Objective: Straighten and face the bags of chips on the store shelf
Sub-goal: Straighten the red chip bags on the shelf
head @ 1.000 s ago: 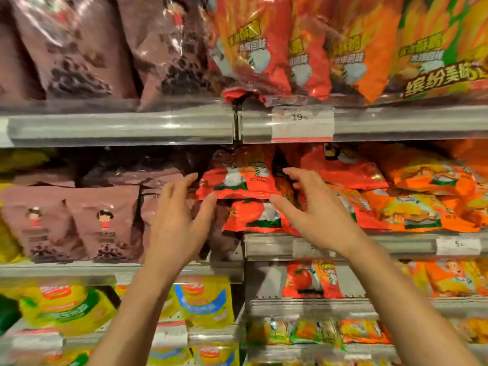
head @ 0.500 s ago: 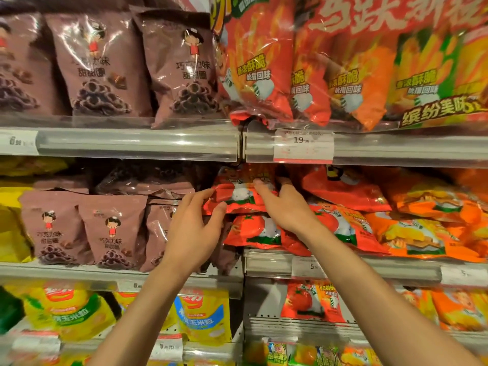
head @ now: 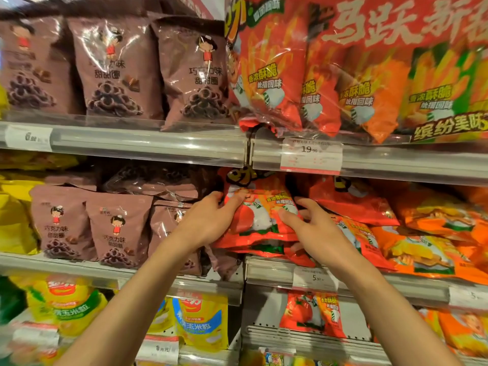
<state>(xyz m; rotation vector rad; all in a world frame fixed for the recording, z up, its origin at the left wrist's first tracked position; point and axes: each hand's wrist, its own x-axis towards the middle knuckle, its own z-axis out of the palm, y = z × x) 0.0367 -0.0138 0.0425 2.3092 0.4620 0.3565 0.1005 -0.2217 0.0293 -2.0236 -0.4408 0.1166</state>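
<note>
just under the 19.90 price tag (head: 311, 155), the red chip bag (head: 260, 211) now tilts up, label facing out, lifted since a moment ago. left hand (head: 208, 223) and right hand (head: 314, 229) clasp its sides; it likely still needs standing among the flat orange bags (head: 427, 233) right of the tag.

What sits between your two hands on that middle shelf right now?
The red chip bag, in the head view. The left hand grips its left edge, the right hand its right side, tilting it up from the stack.
</note>
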